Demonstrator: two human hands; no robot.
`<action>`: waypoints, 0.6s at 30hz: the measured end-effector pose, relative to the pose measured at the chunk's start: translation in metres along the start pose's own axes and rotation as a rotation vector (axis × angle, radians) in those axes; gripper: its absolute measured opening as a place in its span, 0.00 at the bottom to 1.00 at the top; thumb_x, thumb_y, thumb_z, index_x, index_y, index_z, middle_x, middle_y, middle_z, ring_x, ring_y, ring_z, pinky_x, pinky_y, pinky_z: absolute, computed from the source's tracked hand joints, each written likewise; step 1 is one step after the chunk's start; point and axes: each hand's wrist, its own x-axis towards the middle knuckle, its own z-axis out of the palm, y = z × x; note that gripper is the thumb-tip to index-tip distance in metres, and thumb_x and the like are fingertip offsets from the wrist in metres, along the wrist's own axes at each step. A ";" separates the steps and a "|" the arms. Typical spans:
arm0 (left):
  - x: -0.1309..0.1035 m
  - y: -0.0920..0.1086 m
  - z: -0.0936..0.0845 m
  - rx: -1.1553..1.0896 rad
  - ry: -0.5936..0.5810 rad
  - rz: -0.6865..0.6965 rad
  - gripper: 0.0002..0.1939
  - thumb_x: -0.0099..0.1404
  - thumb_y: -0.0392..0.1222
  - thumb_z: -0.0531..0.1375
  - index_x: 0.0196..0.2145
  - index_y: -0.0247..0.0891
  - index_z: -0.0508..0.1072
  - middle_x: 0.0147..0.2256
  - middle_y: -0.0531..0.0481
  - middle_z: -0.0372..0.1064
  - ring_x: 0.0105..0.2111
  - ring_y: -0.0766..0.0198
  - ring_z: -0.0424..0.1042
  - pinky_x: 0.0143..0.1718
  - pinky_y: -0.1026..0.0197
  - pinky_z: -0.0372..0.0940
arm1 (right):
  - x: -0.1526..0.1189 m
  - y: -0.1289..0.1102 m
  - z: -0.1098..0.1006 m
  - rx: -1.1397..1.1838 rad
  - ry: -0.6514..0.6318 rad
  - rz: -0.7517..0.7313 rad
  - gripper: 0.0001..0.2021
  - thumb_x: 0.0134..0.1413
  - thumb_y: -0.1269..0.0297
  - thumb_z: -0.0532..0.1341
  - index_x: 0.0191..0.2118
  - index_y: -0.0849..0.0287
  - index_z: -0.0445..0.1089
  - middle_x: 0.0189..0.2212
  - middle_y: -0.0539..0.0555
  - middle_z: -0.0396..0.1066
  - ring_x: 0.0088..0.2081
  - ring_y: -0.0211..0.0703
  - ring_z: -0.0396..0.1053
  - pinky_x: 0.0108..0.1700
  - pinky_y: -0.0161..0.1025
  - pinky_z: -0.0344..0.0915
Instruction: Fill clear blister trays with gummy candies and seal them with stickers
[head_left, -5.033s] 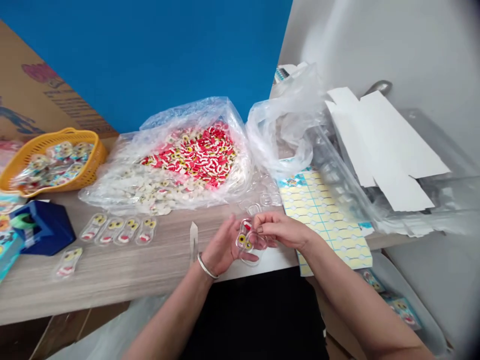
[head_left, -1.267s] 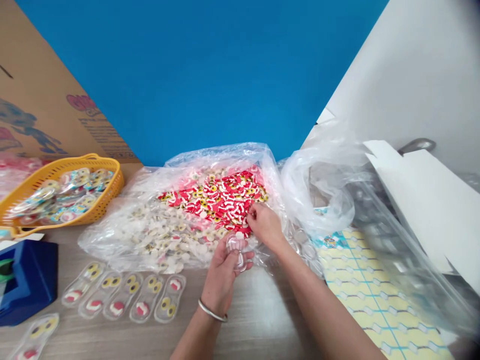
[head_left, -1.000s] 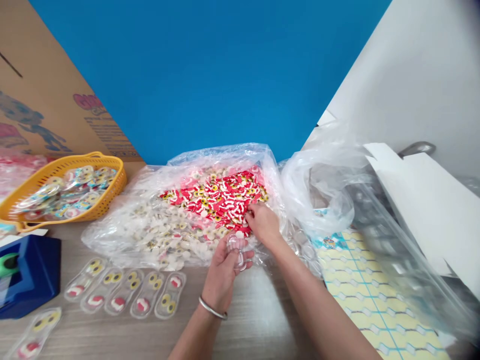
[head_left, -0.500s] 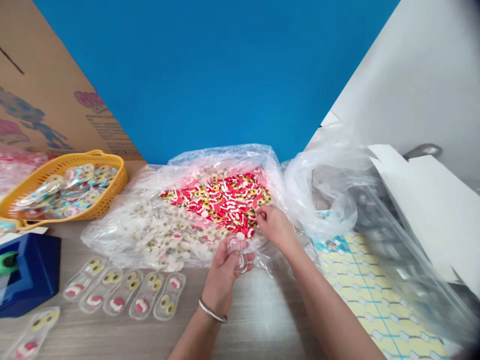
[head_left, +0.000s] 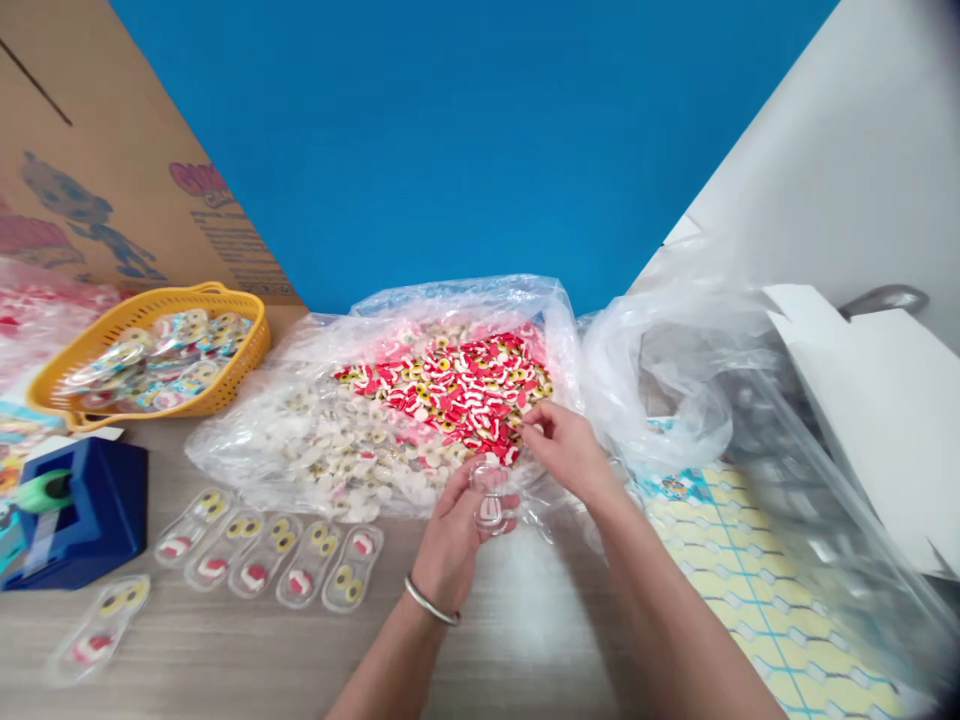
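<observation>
A clear case is held by the loosely curled left hand at the bag's front edge, above the desk. Beside red-and-white pieces, the right hand is nearly pinched; whether anything is gripped cannot be told.

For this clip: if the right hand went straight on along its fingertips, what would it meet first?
Most likely the pile of red, white and yellow pieces in the clear plastic bag. The right hand points at it, though depth is unclear.
</observation>
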 end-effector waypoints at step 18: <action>-0.003 -0.014 0.004 0.061 0.052 0.089 0.25 0.55 0.47 0.64 0.51 0.42 0.70 0.45 0.45 0.73 0.37 0.60 0.74 0.33 0.61 0.68 | -0.070 -0.017 0.025 0.085 0.019 -0.292 0.14 0.60 0.74 0.55 0.46 0.54 0.73 0.44 0.56 0.72 0.45 0.44 0.70 0.48 0.41 0.69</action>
